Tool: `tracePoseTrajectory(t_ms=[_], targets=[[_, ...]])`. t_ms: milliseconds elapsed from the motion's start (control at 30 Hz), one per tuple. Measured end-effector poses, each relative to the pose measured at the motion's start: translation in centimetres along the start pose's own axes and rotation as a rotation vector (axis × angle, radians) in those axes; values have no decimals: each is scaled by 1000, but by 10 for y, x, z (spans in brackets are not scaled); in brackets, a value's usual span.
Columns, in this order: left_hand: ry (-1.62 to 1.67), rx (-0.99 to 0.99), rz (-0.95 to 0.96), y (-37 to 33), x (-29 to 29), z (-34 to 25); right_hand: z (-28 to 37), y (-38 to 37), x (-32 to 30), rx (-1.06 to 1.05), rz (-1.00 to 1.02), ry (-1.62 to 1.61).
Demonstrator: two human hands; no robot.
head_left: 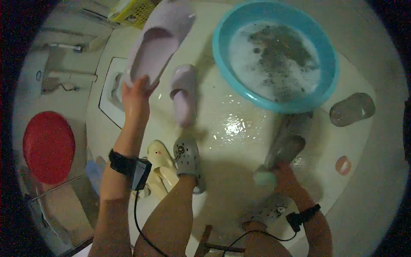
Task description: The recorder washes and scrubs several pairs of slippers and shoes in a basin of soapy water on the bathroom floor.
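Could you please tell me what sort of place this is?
Probably a bathroom or similar washing area: a round light-blue plastic basin holds murky, foamy water, and the smooth pale floor shines wet.

A yellow openwork basket [136,15] stands at the upper edge, partly cut off; a white pipe [70,77] runs out from the left side; below it is a red oval object [49,147], its kind unclear; near that, a light blue thing [95,173] shows only in part; pale yellow slippers [160,156] lie close together, one with a small face-like decoration; far to the right, a small orange-pink oval item [343,165] rests on the pale floor [231,141], which shines wet around a bright reflection.
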State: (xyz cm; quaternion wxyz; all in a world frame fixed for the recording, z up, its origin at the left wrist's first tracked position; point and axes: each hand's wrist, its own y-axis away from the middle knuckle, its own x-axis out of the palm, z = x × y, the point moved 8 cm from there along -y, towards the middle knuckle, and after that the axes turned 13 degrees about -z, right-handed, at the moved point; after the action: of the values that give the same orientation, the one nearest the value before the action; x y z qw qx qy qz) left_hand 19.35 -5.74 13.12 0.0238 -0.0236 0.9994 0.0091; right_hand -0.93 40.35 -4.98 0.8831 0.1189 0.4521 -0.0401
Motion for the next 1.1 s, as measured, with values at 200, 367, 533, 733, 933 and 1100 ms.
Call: tracePoseTrajectory(t_ms=[200, 367, 533, 733, 933, 1100], targets=[[304, -535, -348, -1, -171, 183, 24, 16, -15, 456, 32, -149], [379, -1093, -310, 33, -194, 291, -31, -8, -46, 330, -345, -15], [26, -836, -72, 35, -167, 257, -25, -53, -52, 314, -393, -32], [-198, -718, 583, 128, -14, 170, 25, -68, -52, 181, -333, -72], [-156, -1290, 1149, 285, 72, 180, 33, -84, -17, 288, -243, -241], [12, -1099, 856, 282, 82, 200, 34, -42, -12, 630, -290, -590]])
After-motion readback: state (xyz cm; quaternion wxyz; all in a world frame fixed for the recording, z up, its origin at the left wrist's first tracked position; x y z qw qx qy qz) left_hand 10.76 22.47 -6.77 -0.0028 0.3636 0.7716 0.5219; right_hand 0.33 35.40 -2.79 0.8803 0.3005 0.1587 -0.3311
